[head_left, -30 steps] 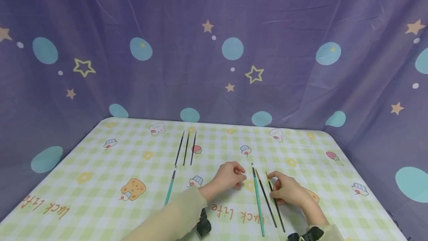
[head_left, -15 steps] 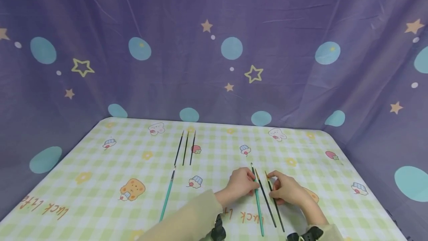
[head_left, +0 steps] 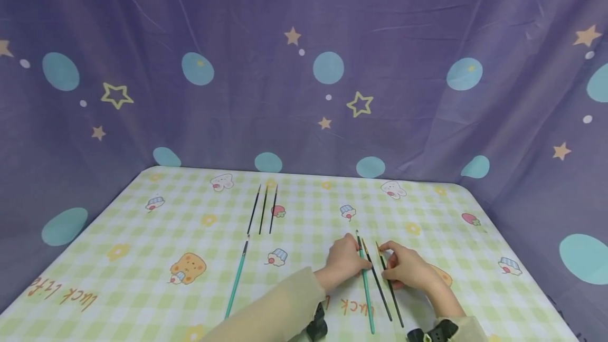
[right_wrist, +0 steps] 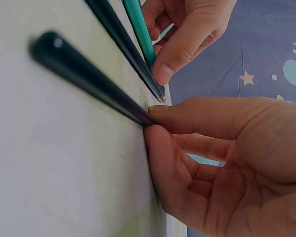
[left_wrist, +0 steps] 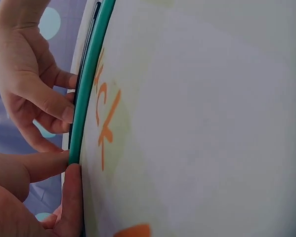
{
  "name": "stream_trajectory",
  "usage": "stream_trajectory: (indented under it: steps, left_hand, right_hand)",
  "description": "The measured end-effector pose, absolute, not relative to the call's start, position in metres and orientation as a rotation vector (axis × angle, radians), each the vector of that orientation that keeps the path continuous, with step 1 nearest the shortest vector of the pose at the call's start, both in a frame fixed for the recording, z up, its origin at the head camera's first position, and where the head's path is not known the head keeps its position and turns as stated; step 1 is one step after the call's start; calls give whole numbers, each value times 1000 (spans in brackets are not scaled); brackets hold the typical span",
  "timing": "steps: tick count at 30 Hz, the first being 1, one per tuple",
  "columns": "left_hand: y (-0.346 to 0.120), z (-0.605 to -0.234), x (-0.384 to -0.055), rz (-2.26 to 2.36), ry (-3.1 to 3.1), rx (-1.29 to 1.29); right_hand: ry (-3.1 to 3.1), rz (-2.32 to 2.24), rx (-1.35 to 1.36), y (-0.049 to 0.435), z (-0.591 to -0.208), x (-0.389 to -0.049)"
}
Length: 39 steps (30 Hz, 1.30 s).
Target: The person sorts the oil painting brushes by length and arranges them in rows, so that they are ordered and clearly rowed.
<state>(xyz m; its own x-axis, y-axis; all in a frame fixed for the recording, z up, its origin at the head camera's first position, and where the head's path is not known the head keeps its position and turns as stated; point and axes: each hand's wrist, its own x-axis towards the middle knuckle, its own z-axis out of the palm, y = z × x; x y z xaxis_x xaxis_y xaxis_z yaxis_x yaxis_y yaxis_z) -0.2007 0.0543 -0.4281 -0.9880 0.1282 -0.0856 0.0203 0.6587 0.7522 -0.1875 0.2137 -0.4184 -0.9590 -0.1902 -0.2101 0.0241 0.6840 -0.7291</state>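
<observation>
Teal leads in the head view: on the right part of the checked tablecloth, my left hand pinches the teal brush towards its far end. Just right of it lies the middle black brush, then the outer black brush, which my right hand pinches. The teal and middle tips are close together, so sliding one could nudge the other out of line. Well to the left is a second teal brush, with three thin brushes beyond it; my left sleeve lies right by its near end, and a careless pull back could sweep it askew.

From the left wrist, my fingers close on teal, with a dark handle right alongside; too wide a pinch might catch both.

From the right wrist, only my fingertips hold the outer black brush, so its long handle could pivot if I loosen them. My left thumb looks very near the middle black brush; whether it touches, I can't tell.
</observation>
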Motion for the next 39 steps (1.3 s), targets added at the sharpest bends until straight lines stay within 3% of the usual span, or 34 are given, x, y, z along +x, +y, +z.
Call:
stream_trajectory:
  steps: [39]
  left_hand:
    - [35,-419,-203,1373,2624,-24]
  right_hand:
    - [2640,-1113,-123,213,-418,-187]
